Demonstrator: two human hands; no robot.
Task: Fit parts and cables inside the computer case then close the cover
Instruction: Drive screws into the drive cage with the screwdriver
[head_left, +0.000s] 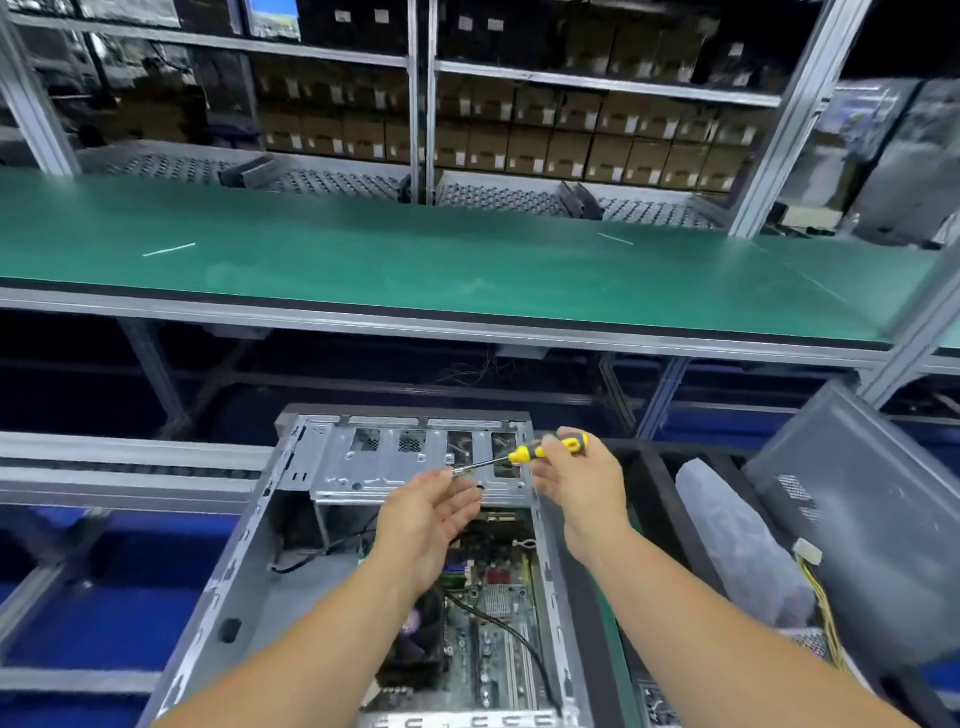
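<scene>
Biggest thing out there is the long green tabletop (467, 260) running across the whole view, with metal racking behind it stacked full of brown cardboard boxes (571, 145). Closer to you, the open computer case (249, 566) lies on its side with the cover off, right between your forearms, so you're looking straight down into it. Off to your right a grey side panel (857, 519) leans tilted, and just beside it there's a part wrapped in cloudy plastic (737, 551) plus a bundle of yellow and black wires (823, 608) ending in a white plug.

Inside the case, the silver drive cage (374, 462) sits at the far end and the green motherboard (493, 623) fills the near part, with a finned heatsink on it and a black cable (514, 636) snaking across toward the front edge.

Your right hand (576, 478) is wrapped around the yellow and black handle of a screwdriver (540, 451), holding it up above the drive cage with the shaft pointing left and slightly down. Your left hand (431, 512) is up just below it, palm toward you, fingertips pinched right at the screwdriver tip. There may be something tiny between those fingers, but it's too small to tell.
</scene>
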